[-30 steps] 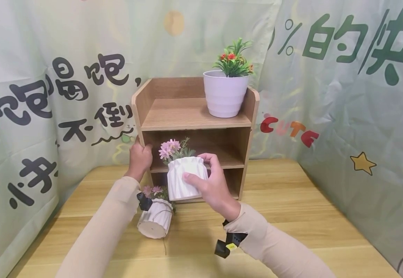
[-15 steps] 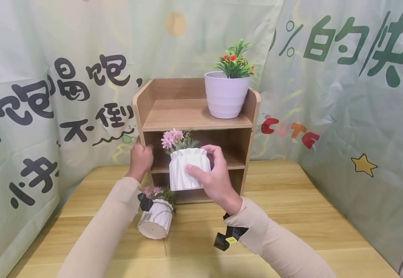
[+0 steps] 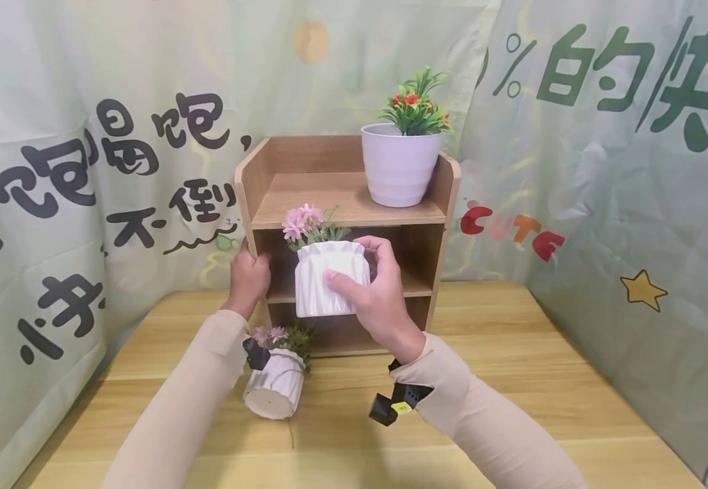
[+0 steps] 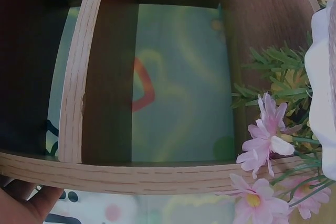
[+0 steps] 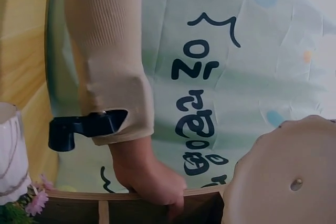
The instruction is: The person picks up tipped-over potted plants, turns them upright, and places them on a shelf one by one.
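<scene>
The held white flowerpot (image 3: pixel 317 288) is roughly upright, mouth up, its body's axis close to vertical. Its pink flowers (image 3: pixel 301 223) rise from the mouth and lean to the left (the right wrist view catches the pale underside, with a small hole in it). It is in the air in front of the wooden shelf unit (image 3: pixel 311 195), level with the middle compartment, its blooms overlapping the top board's front edge in the head view. The shelf unit stands upright on the desk (image 3: pixel 512 367).

Three potted plants can be counted. Besides the held one, a second white pot (image 3: pixel 282 380) lies on its side on the desk before the shelf unit, base toward the person, pink flowers toward the unit, with a cord wound around it. The third, a larger smooth pot (image 3: pixel 399 170) with one leafy plant (image 3: pixel 416 112) bearing red flowers, is upright at the right end of the top shelf. The unit has three levels: an open top and two compartments beneath.

The right hand (image 3: pixel 384 299) grasps the first pot by its right side, thumb across the front, the other fingers partly hidden behind. The left hand (image 3: pixel 248 278) grips the shelf unit's left side panel, its fingers mostly hidden.
</scene>
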Demonstrator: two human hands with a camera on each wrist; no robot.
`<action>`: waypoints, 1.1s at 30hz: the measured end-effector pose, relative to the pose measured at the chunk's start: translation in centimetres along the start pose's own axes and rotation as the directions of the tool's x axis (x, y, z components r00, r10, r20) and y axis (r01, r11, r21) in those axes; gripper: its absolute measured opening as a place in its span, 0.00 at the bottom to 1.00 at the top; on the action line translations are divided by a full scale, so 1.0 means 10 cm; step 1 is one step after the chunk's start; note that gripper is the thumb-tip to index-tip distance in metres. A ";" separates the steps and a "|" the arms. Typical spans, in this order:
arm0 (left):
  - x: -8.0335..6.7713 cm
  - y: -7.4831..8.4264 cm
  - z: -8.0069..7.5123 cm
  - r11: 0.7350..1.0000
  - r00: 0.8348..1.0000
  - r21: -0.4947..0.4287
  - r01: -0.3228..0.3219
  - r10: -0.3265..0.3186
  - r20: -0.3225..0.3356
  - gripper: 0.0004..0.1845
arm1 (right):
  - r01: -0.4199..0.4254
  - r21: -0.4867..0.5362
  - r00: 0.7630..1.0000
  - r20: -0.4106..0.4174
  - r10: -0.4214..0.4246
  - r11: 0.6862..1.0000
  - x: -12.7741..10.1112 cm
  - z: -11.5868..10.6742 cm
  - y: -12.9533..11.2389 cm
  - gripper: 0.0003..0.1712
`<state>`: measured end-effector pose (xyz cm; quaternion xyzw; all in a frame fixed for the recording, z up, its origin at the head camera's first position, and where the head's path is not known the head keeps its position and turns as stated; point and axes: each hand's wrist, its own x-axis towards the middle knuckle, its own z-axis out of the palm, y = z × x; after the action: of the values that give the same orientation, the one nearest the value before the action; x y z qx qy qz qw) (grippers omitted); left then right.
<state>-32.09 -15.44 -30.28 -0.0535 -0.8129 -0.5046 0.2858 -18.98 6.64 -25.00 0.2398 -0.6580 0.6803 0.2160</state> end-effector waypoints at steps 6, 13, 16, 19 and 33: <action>0.00 0.02 -0.01 1.000 1.000 0.000 -0.003 0.003 0.004 0.23 | 0.010 -0.001 1.000 -0.024 -0.010 1.000 0.08 0.00 -0.05 0.30; -0.01 0.02 -0.01 1.000 1.000 0.002 -0.014 0.014 -0.003 0.23 | 0.040 0.005 0.998 -0.053 -0.040 0.999 0.16 0.00 -0.07 0.30; -0.01 0.02 -0.01 1.000 1.000 -0.003 -0.015 0.015 -0.001 0.23 | 0.057 -0.011 0.996 -0.071 -0.058 0.998 0.20 -0.01 -0.06 0.31; -0.01 0.02 0.00 1.000 1.000 -0.011 -0.016 0.016 0.001 0.24 | 0.080 -0.027 0.993 -0.087 -0.083 0.996 0.23 -0.02 -0.06 0.32; -0.01 -0.02 0.00 1.000 1.000 -0.008 -0.028 0.028 -0.001 0.22 | 0.137 -0.051 0.985 -0.096 -0.141 0.989 0.41 -0.02 -0.09 0.33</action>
<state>-32.12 -15.51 -30.44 -0.0660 -0.8098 -0.5039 0.2932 -21.64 6.78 -21.79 0.2463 -0.6430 0.6600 0.3005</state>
